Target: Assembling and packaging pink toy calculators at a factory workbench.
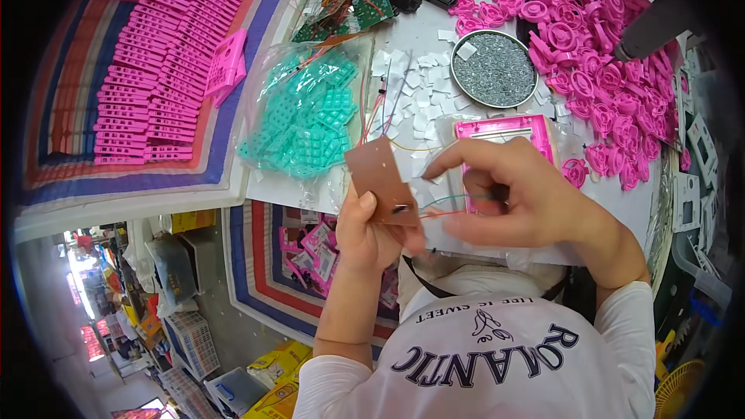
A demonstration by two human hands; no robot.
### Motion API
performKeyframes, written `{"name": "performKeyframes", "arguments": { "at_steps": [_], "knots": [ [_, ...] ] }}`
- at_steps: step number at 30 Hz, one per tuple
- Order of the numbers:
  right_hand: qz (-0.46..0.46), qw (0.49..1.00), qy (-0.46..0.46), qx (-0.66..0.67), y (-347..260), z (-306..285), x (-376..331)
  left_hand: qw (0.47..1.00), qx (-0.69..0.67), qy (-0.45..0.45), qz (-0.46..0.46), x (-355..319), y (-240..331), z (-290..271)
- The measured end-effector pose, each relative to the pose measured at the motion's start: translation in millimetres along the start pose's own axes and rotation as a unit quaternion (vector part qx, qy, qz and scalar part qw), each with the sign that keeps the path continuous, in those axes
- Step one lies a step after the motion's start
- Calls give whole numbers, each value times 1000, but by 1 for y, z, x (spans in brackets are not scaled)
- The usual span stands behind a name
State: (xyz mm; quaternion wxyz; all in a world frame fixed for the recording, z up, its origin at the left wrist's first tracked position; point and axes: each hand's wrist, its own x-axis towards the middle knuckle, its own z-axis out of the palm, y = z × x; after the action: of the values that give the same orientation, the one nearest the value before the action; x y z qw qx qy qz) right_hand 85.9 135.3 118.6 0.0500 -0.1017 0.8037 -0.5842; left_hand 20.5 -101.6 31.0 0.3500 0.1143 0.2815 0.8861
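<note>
My left hand point(365, 225) grips a brown circuit board point(382, 174) by its lower part, thumb on its face. Thin wires rise from behind the board's top edge. Green and red wires point(444, 203) stretch from the board's right edge to my right hand point(516, 198). The right hand's index finger arches toward the board, while the curled fingers close around the wire ends; the exact pinch is partly hidden. Beyond that hand a pink plastic casing point(535, 128) lies on the white table point(403, 19), partly covered by it.
A round tray of small metal pieces point(494, 70) sits among white paper squares point(419, 101). Teal keypads point(310, 112) fill a clear bag. Green circuit boards point(374, 8) lie behind. Pink rounded parts point(590, 54) heap at right; pink casings point(155, 70) stand stacked at left.
</note>
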Motion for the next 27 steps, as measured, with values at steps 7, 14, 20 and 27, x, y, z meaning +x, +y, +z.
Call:
{"name": "performKeyframes", "arguments": {
  "at_steps": [7, 14, 20, 27],
  "knots": [
    [-37, 990, 135, -8, 18, 13, -52, 946, 315, -17, 69, -9, -4, 31],
    [-52, 920, 345, -180, 2, -24, -123, 858, 468, -207, -48, -9, 14, 37],
    [-60, 975, -130, -171, 0, -26, -88, 822, 507, -251, -63, -9, 2, 58],
    [-161, 974, -80, -140, 17, -1, -66, 774, 518, -347, -113, -20, -11, 49]
  ]
}}
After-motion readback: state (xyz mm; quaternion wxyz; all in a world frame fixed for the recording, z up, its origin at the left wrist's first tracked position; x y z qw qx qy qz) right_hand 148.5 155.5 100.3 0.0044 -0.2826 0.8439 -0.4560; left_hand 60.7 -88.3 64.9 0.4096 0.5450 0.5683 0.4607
